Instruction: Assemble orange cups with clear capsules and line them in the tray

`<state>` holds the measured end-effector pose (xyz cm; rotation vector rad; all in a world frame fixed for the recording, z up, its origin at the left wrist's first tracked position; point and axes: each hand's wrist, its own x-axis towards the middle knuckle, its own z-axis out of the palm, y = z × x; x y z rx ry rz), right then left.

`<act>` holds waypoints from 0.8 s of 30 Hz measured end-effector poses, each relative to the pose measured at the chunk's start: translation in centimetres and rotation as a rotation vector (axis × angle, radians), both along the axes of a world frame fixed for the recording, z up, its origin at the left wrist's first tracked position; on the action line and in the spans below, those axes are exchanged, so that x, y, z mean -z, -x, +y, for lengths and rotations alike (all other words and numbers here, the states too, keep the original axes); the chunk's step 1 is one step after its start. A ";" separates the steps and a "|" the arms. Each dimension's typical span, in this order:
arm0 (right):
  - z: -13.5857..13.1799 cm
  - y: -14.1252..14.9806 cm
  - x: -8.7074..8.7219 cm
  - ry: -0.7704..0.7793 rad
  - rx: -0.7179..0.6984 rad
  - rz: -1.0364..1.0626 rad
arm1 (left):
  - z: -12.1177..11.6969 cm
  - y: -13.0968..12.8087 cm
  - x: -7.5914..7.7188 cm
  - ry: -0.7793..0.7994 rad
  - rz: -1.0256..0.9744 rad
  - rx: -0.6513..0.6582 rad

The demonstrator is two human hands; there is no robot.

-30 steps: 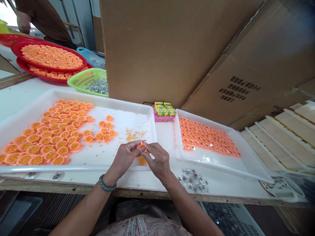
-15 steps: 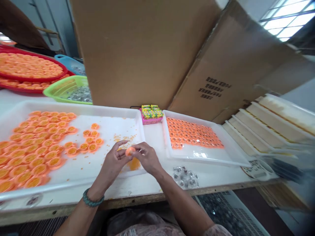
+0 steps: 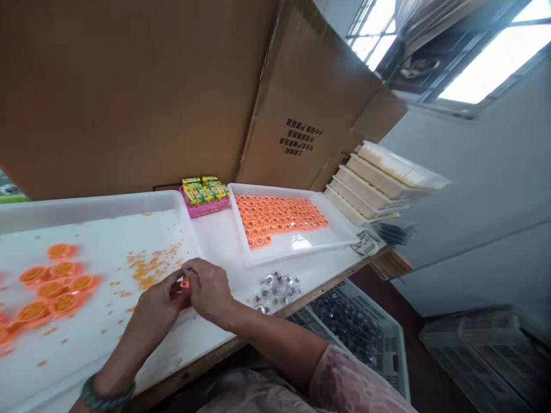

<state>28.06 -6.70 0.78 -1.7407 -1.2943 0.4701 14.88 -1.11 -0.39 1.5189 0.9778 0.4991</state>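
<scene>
Over the right end of the left white tray (image 3: 163, 201), my left hand (image 3: 159, 304) and my right hand (image 3: 210, 291) meet with fingers closed around a small round orange piece (image 3: 185, 283). Only a bit of it shows between the fingertips. Orange cups with yellow-orange filling (image 3: 64, 303) lie to the left in that tray. Yellow-orange crumbs (image 3: 150, 267) are scattered just beyond my hands. To the right of my right hand, a pile of clear, shiny small parts (image 3: 278, 291) rests on the table.
A second white tray (image 3: 297, 241) holds rows of orange pieces (image 3: 279, 215). Between the trays stands a pink basket (image 3: 209, 207) of yellow-green packets. Cardboard (image 3: 142, 103) walls the back; stacked trays (image 3: 365, 189) stand right. A crate (image 3: 357, 327) of dark glinting parts sits below the table edge.
The view has swung to the right, so the red and green baskets have left it. My fingers have closed further over the orange piece, which shows less now.
</scene>
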 end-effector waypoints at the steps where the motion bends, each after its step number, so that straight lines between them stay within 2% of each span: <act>1: 0.5 0.7 0.2 0.019 0.028 -0.028 | 0.0 -0.1 -0.1 0.040 -0.002 -0.014; 3: 1.3 1.4 0.4 0.064 0.070 0.005 | 0.0 -0.1 -0.5 0.193 -0.074 -0.057; 5: 1.6 1.1 0.3 0.073 0.029 0.102 | -0.1 0.0 -1.0 0.298 -0.174 -0.114; 8: 1.2 -0.4 -0.1 0.084 -0.146 0.306 | -0.2 0.2 -1.4 0.336 -0.264 -0.149; 11: 0.4 -1.3 0.0 0.113 -0.263 0.468 | -0.3 0.5 -1.4 0.328 -0.289 -0.105; 17: -0.4 -0.3 0.6 0.072 -0.154 0.380 | -0.6 0.6 -1.7 0.261 -0.258 -0.026; 20: -0.9 -0.5 0.1 0.022 -0.122 0.470 | -1.0 0.2 -2.3 0.193 -0.144 -0.032; 22: -1.4 -2.2 -0.3 -0.034 -0.081 0.567 | -1.2 0.0 -2.5 0.160 -0.084 -0.017; 24: -2.2 -5.5 -0.8 -0.089 0.016 0.573 | -1.4 -0.2 -2.5 0.157 -0.061 -0.003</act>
